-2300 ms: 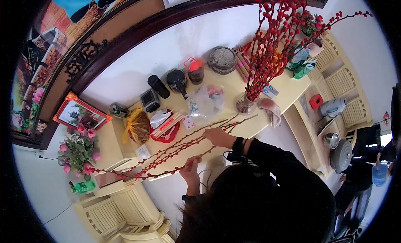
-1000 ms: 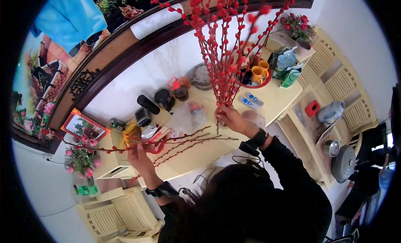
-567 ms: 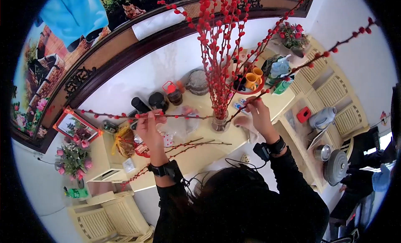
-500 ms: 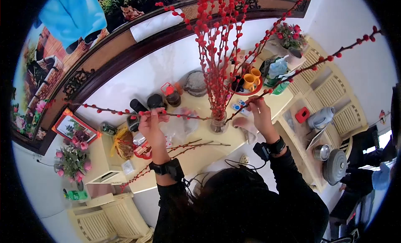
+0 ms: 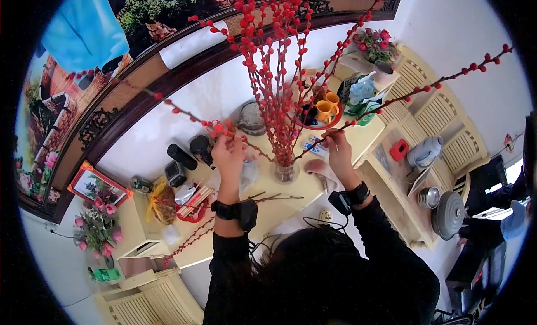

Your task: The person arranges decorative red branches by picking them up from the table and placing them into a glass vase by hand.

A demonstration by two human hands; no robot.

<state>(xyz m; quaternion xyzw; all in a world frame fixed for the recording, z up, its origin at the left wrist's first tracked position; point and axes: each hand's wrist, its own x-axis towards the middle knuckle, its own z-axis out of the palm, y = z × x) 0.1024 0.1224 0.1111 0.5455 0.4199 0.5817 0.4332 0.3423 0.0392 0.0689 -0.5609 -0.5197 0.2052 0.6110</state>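
Observation:
A glass vase (image 5: 286, 173) on the cream table holds a tall bunch of branches (image 5: 279, 96) covered in red buds. My left hand (image 5: 228, 160) is closed around one budded branch (image 5: 182, 111) that leans out to the left, its lower end at the vase mouth. On the other side, my right hand (image 5: 339, 152) pinches a second branch (image 5: 417, 92), which slants up to the right from the vase. Several loose budded stems (image 5: 193, 239) lie on the table below my left forearm.
Left of the vase are a red basket (image 5: 193, 216), a yellow bag (image 5: 161, 205) and dark containers. Behind it stand a stone-like pot (image 5: 253, 119) and a red tray with orange mugs (image 5: 324, 111). A cloth (image 5: 318, 168) lies right of the vase. Another person (image 5: 484, 238) is at far right.
My left hand has moved right, closer to the vase, and its branch now tilts up more steeply. My right hand still holds its branch, nearly unmoved. The view has shifted slightly.

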